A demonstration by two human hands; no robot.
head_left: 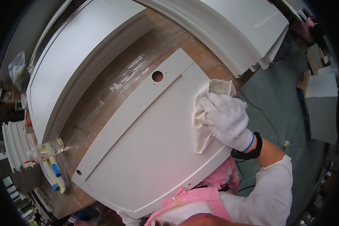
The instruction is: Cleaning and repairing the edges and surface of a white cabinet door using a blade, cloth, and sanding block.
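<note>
A white cabinet door panel with a recessed middle, a large round hole and a smaller one lies at a slant in front of me. My right hand, in a white knit glove with a blue cuff edge, is closed over a bunched off-white cloth. The cloth rests against the panel's right side. At the panel's near lower edge, a small part of my gloved left hand shows; its fingers are hidden.
Stacks of white panels stand at the left and far right of the brown table, which is partly covered with clear film. A clear bottle lies at the left. Cables and cardboard lie on the green floor.
</note>
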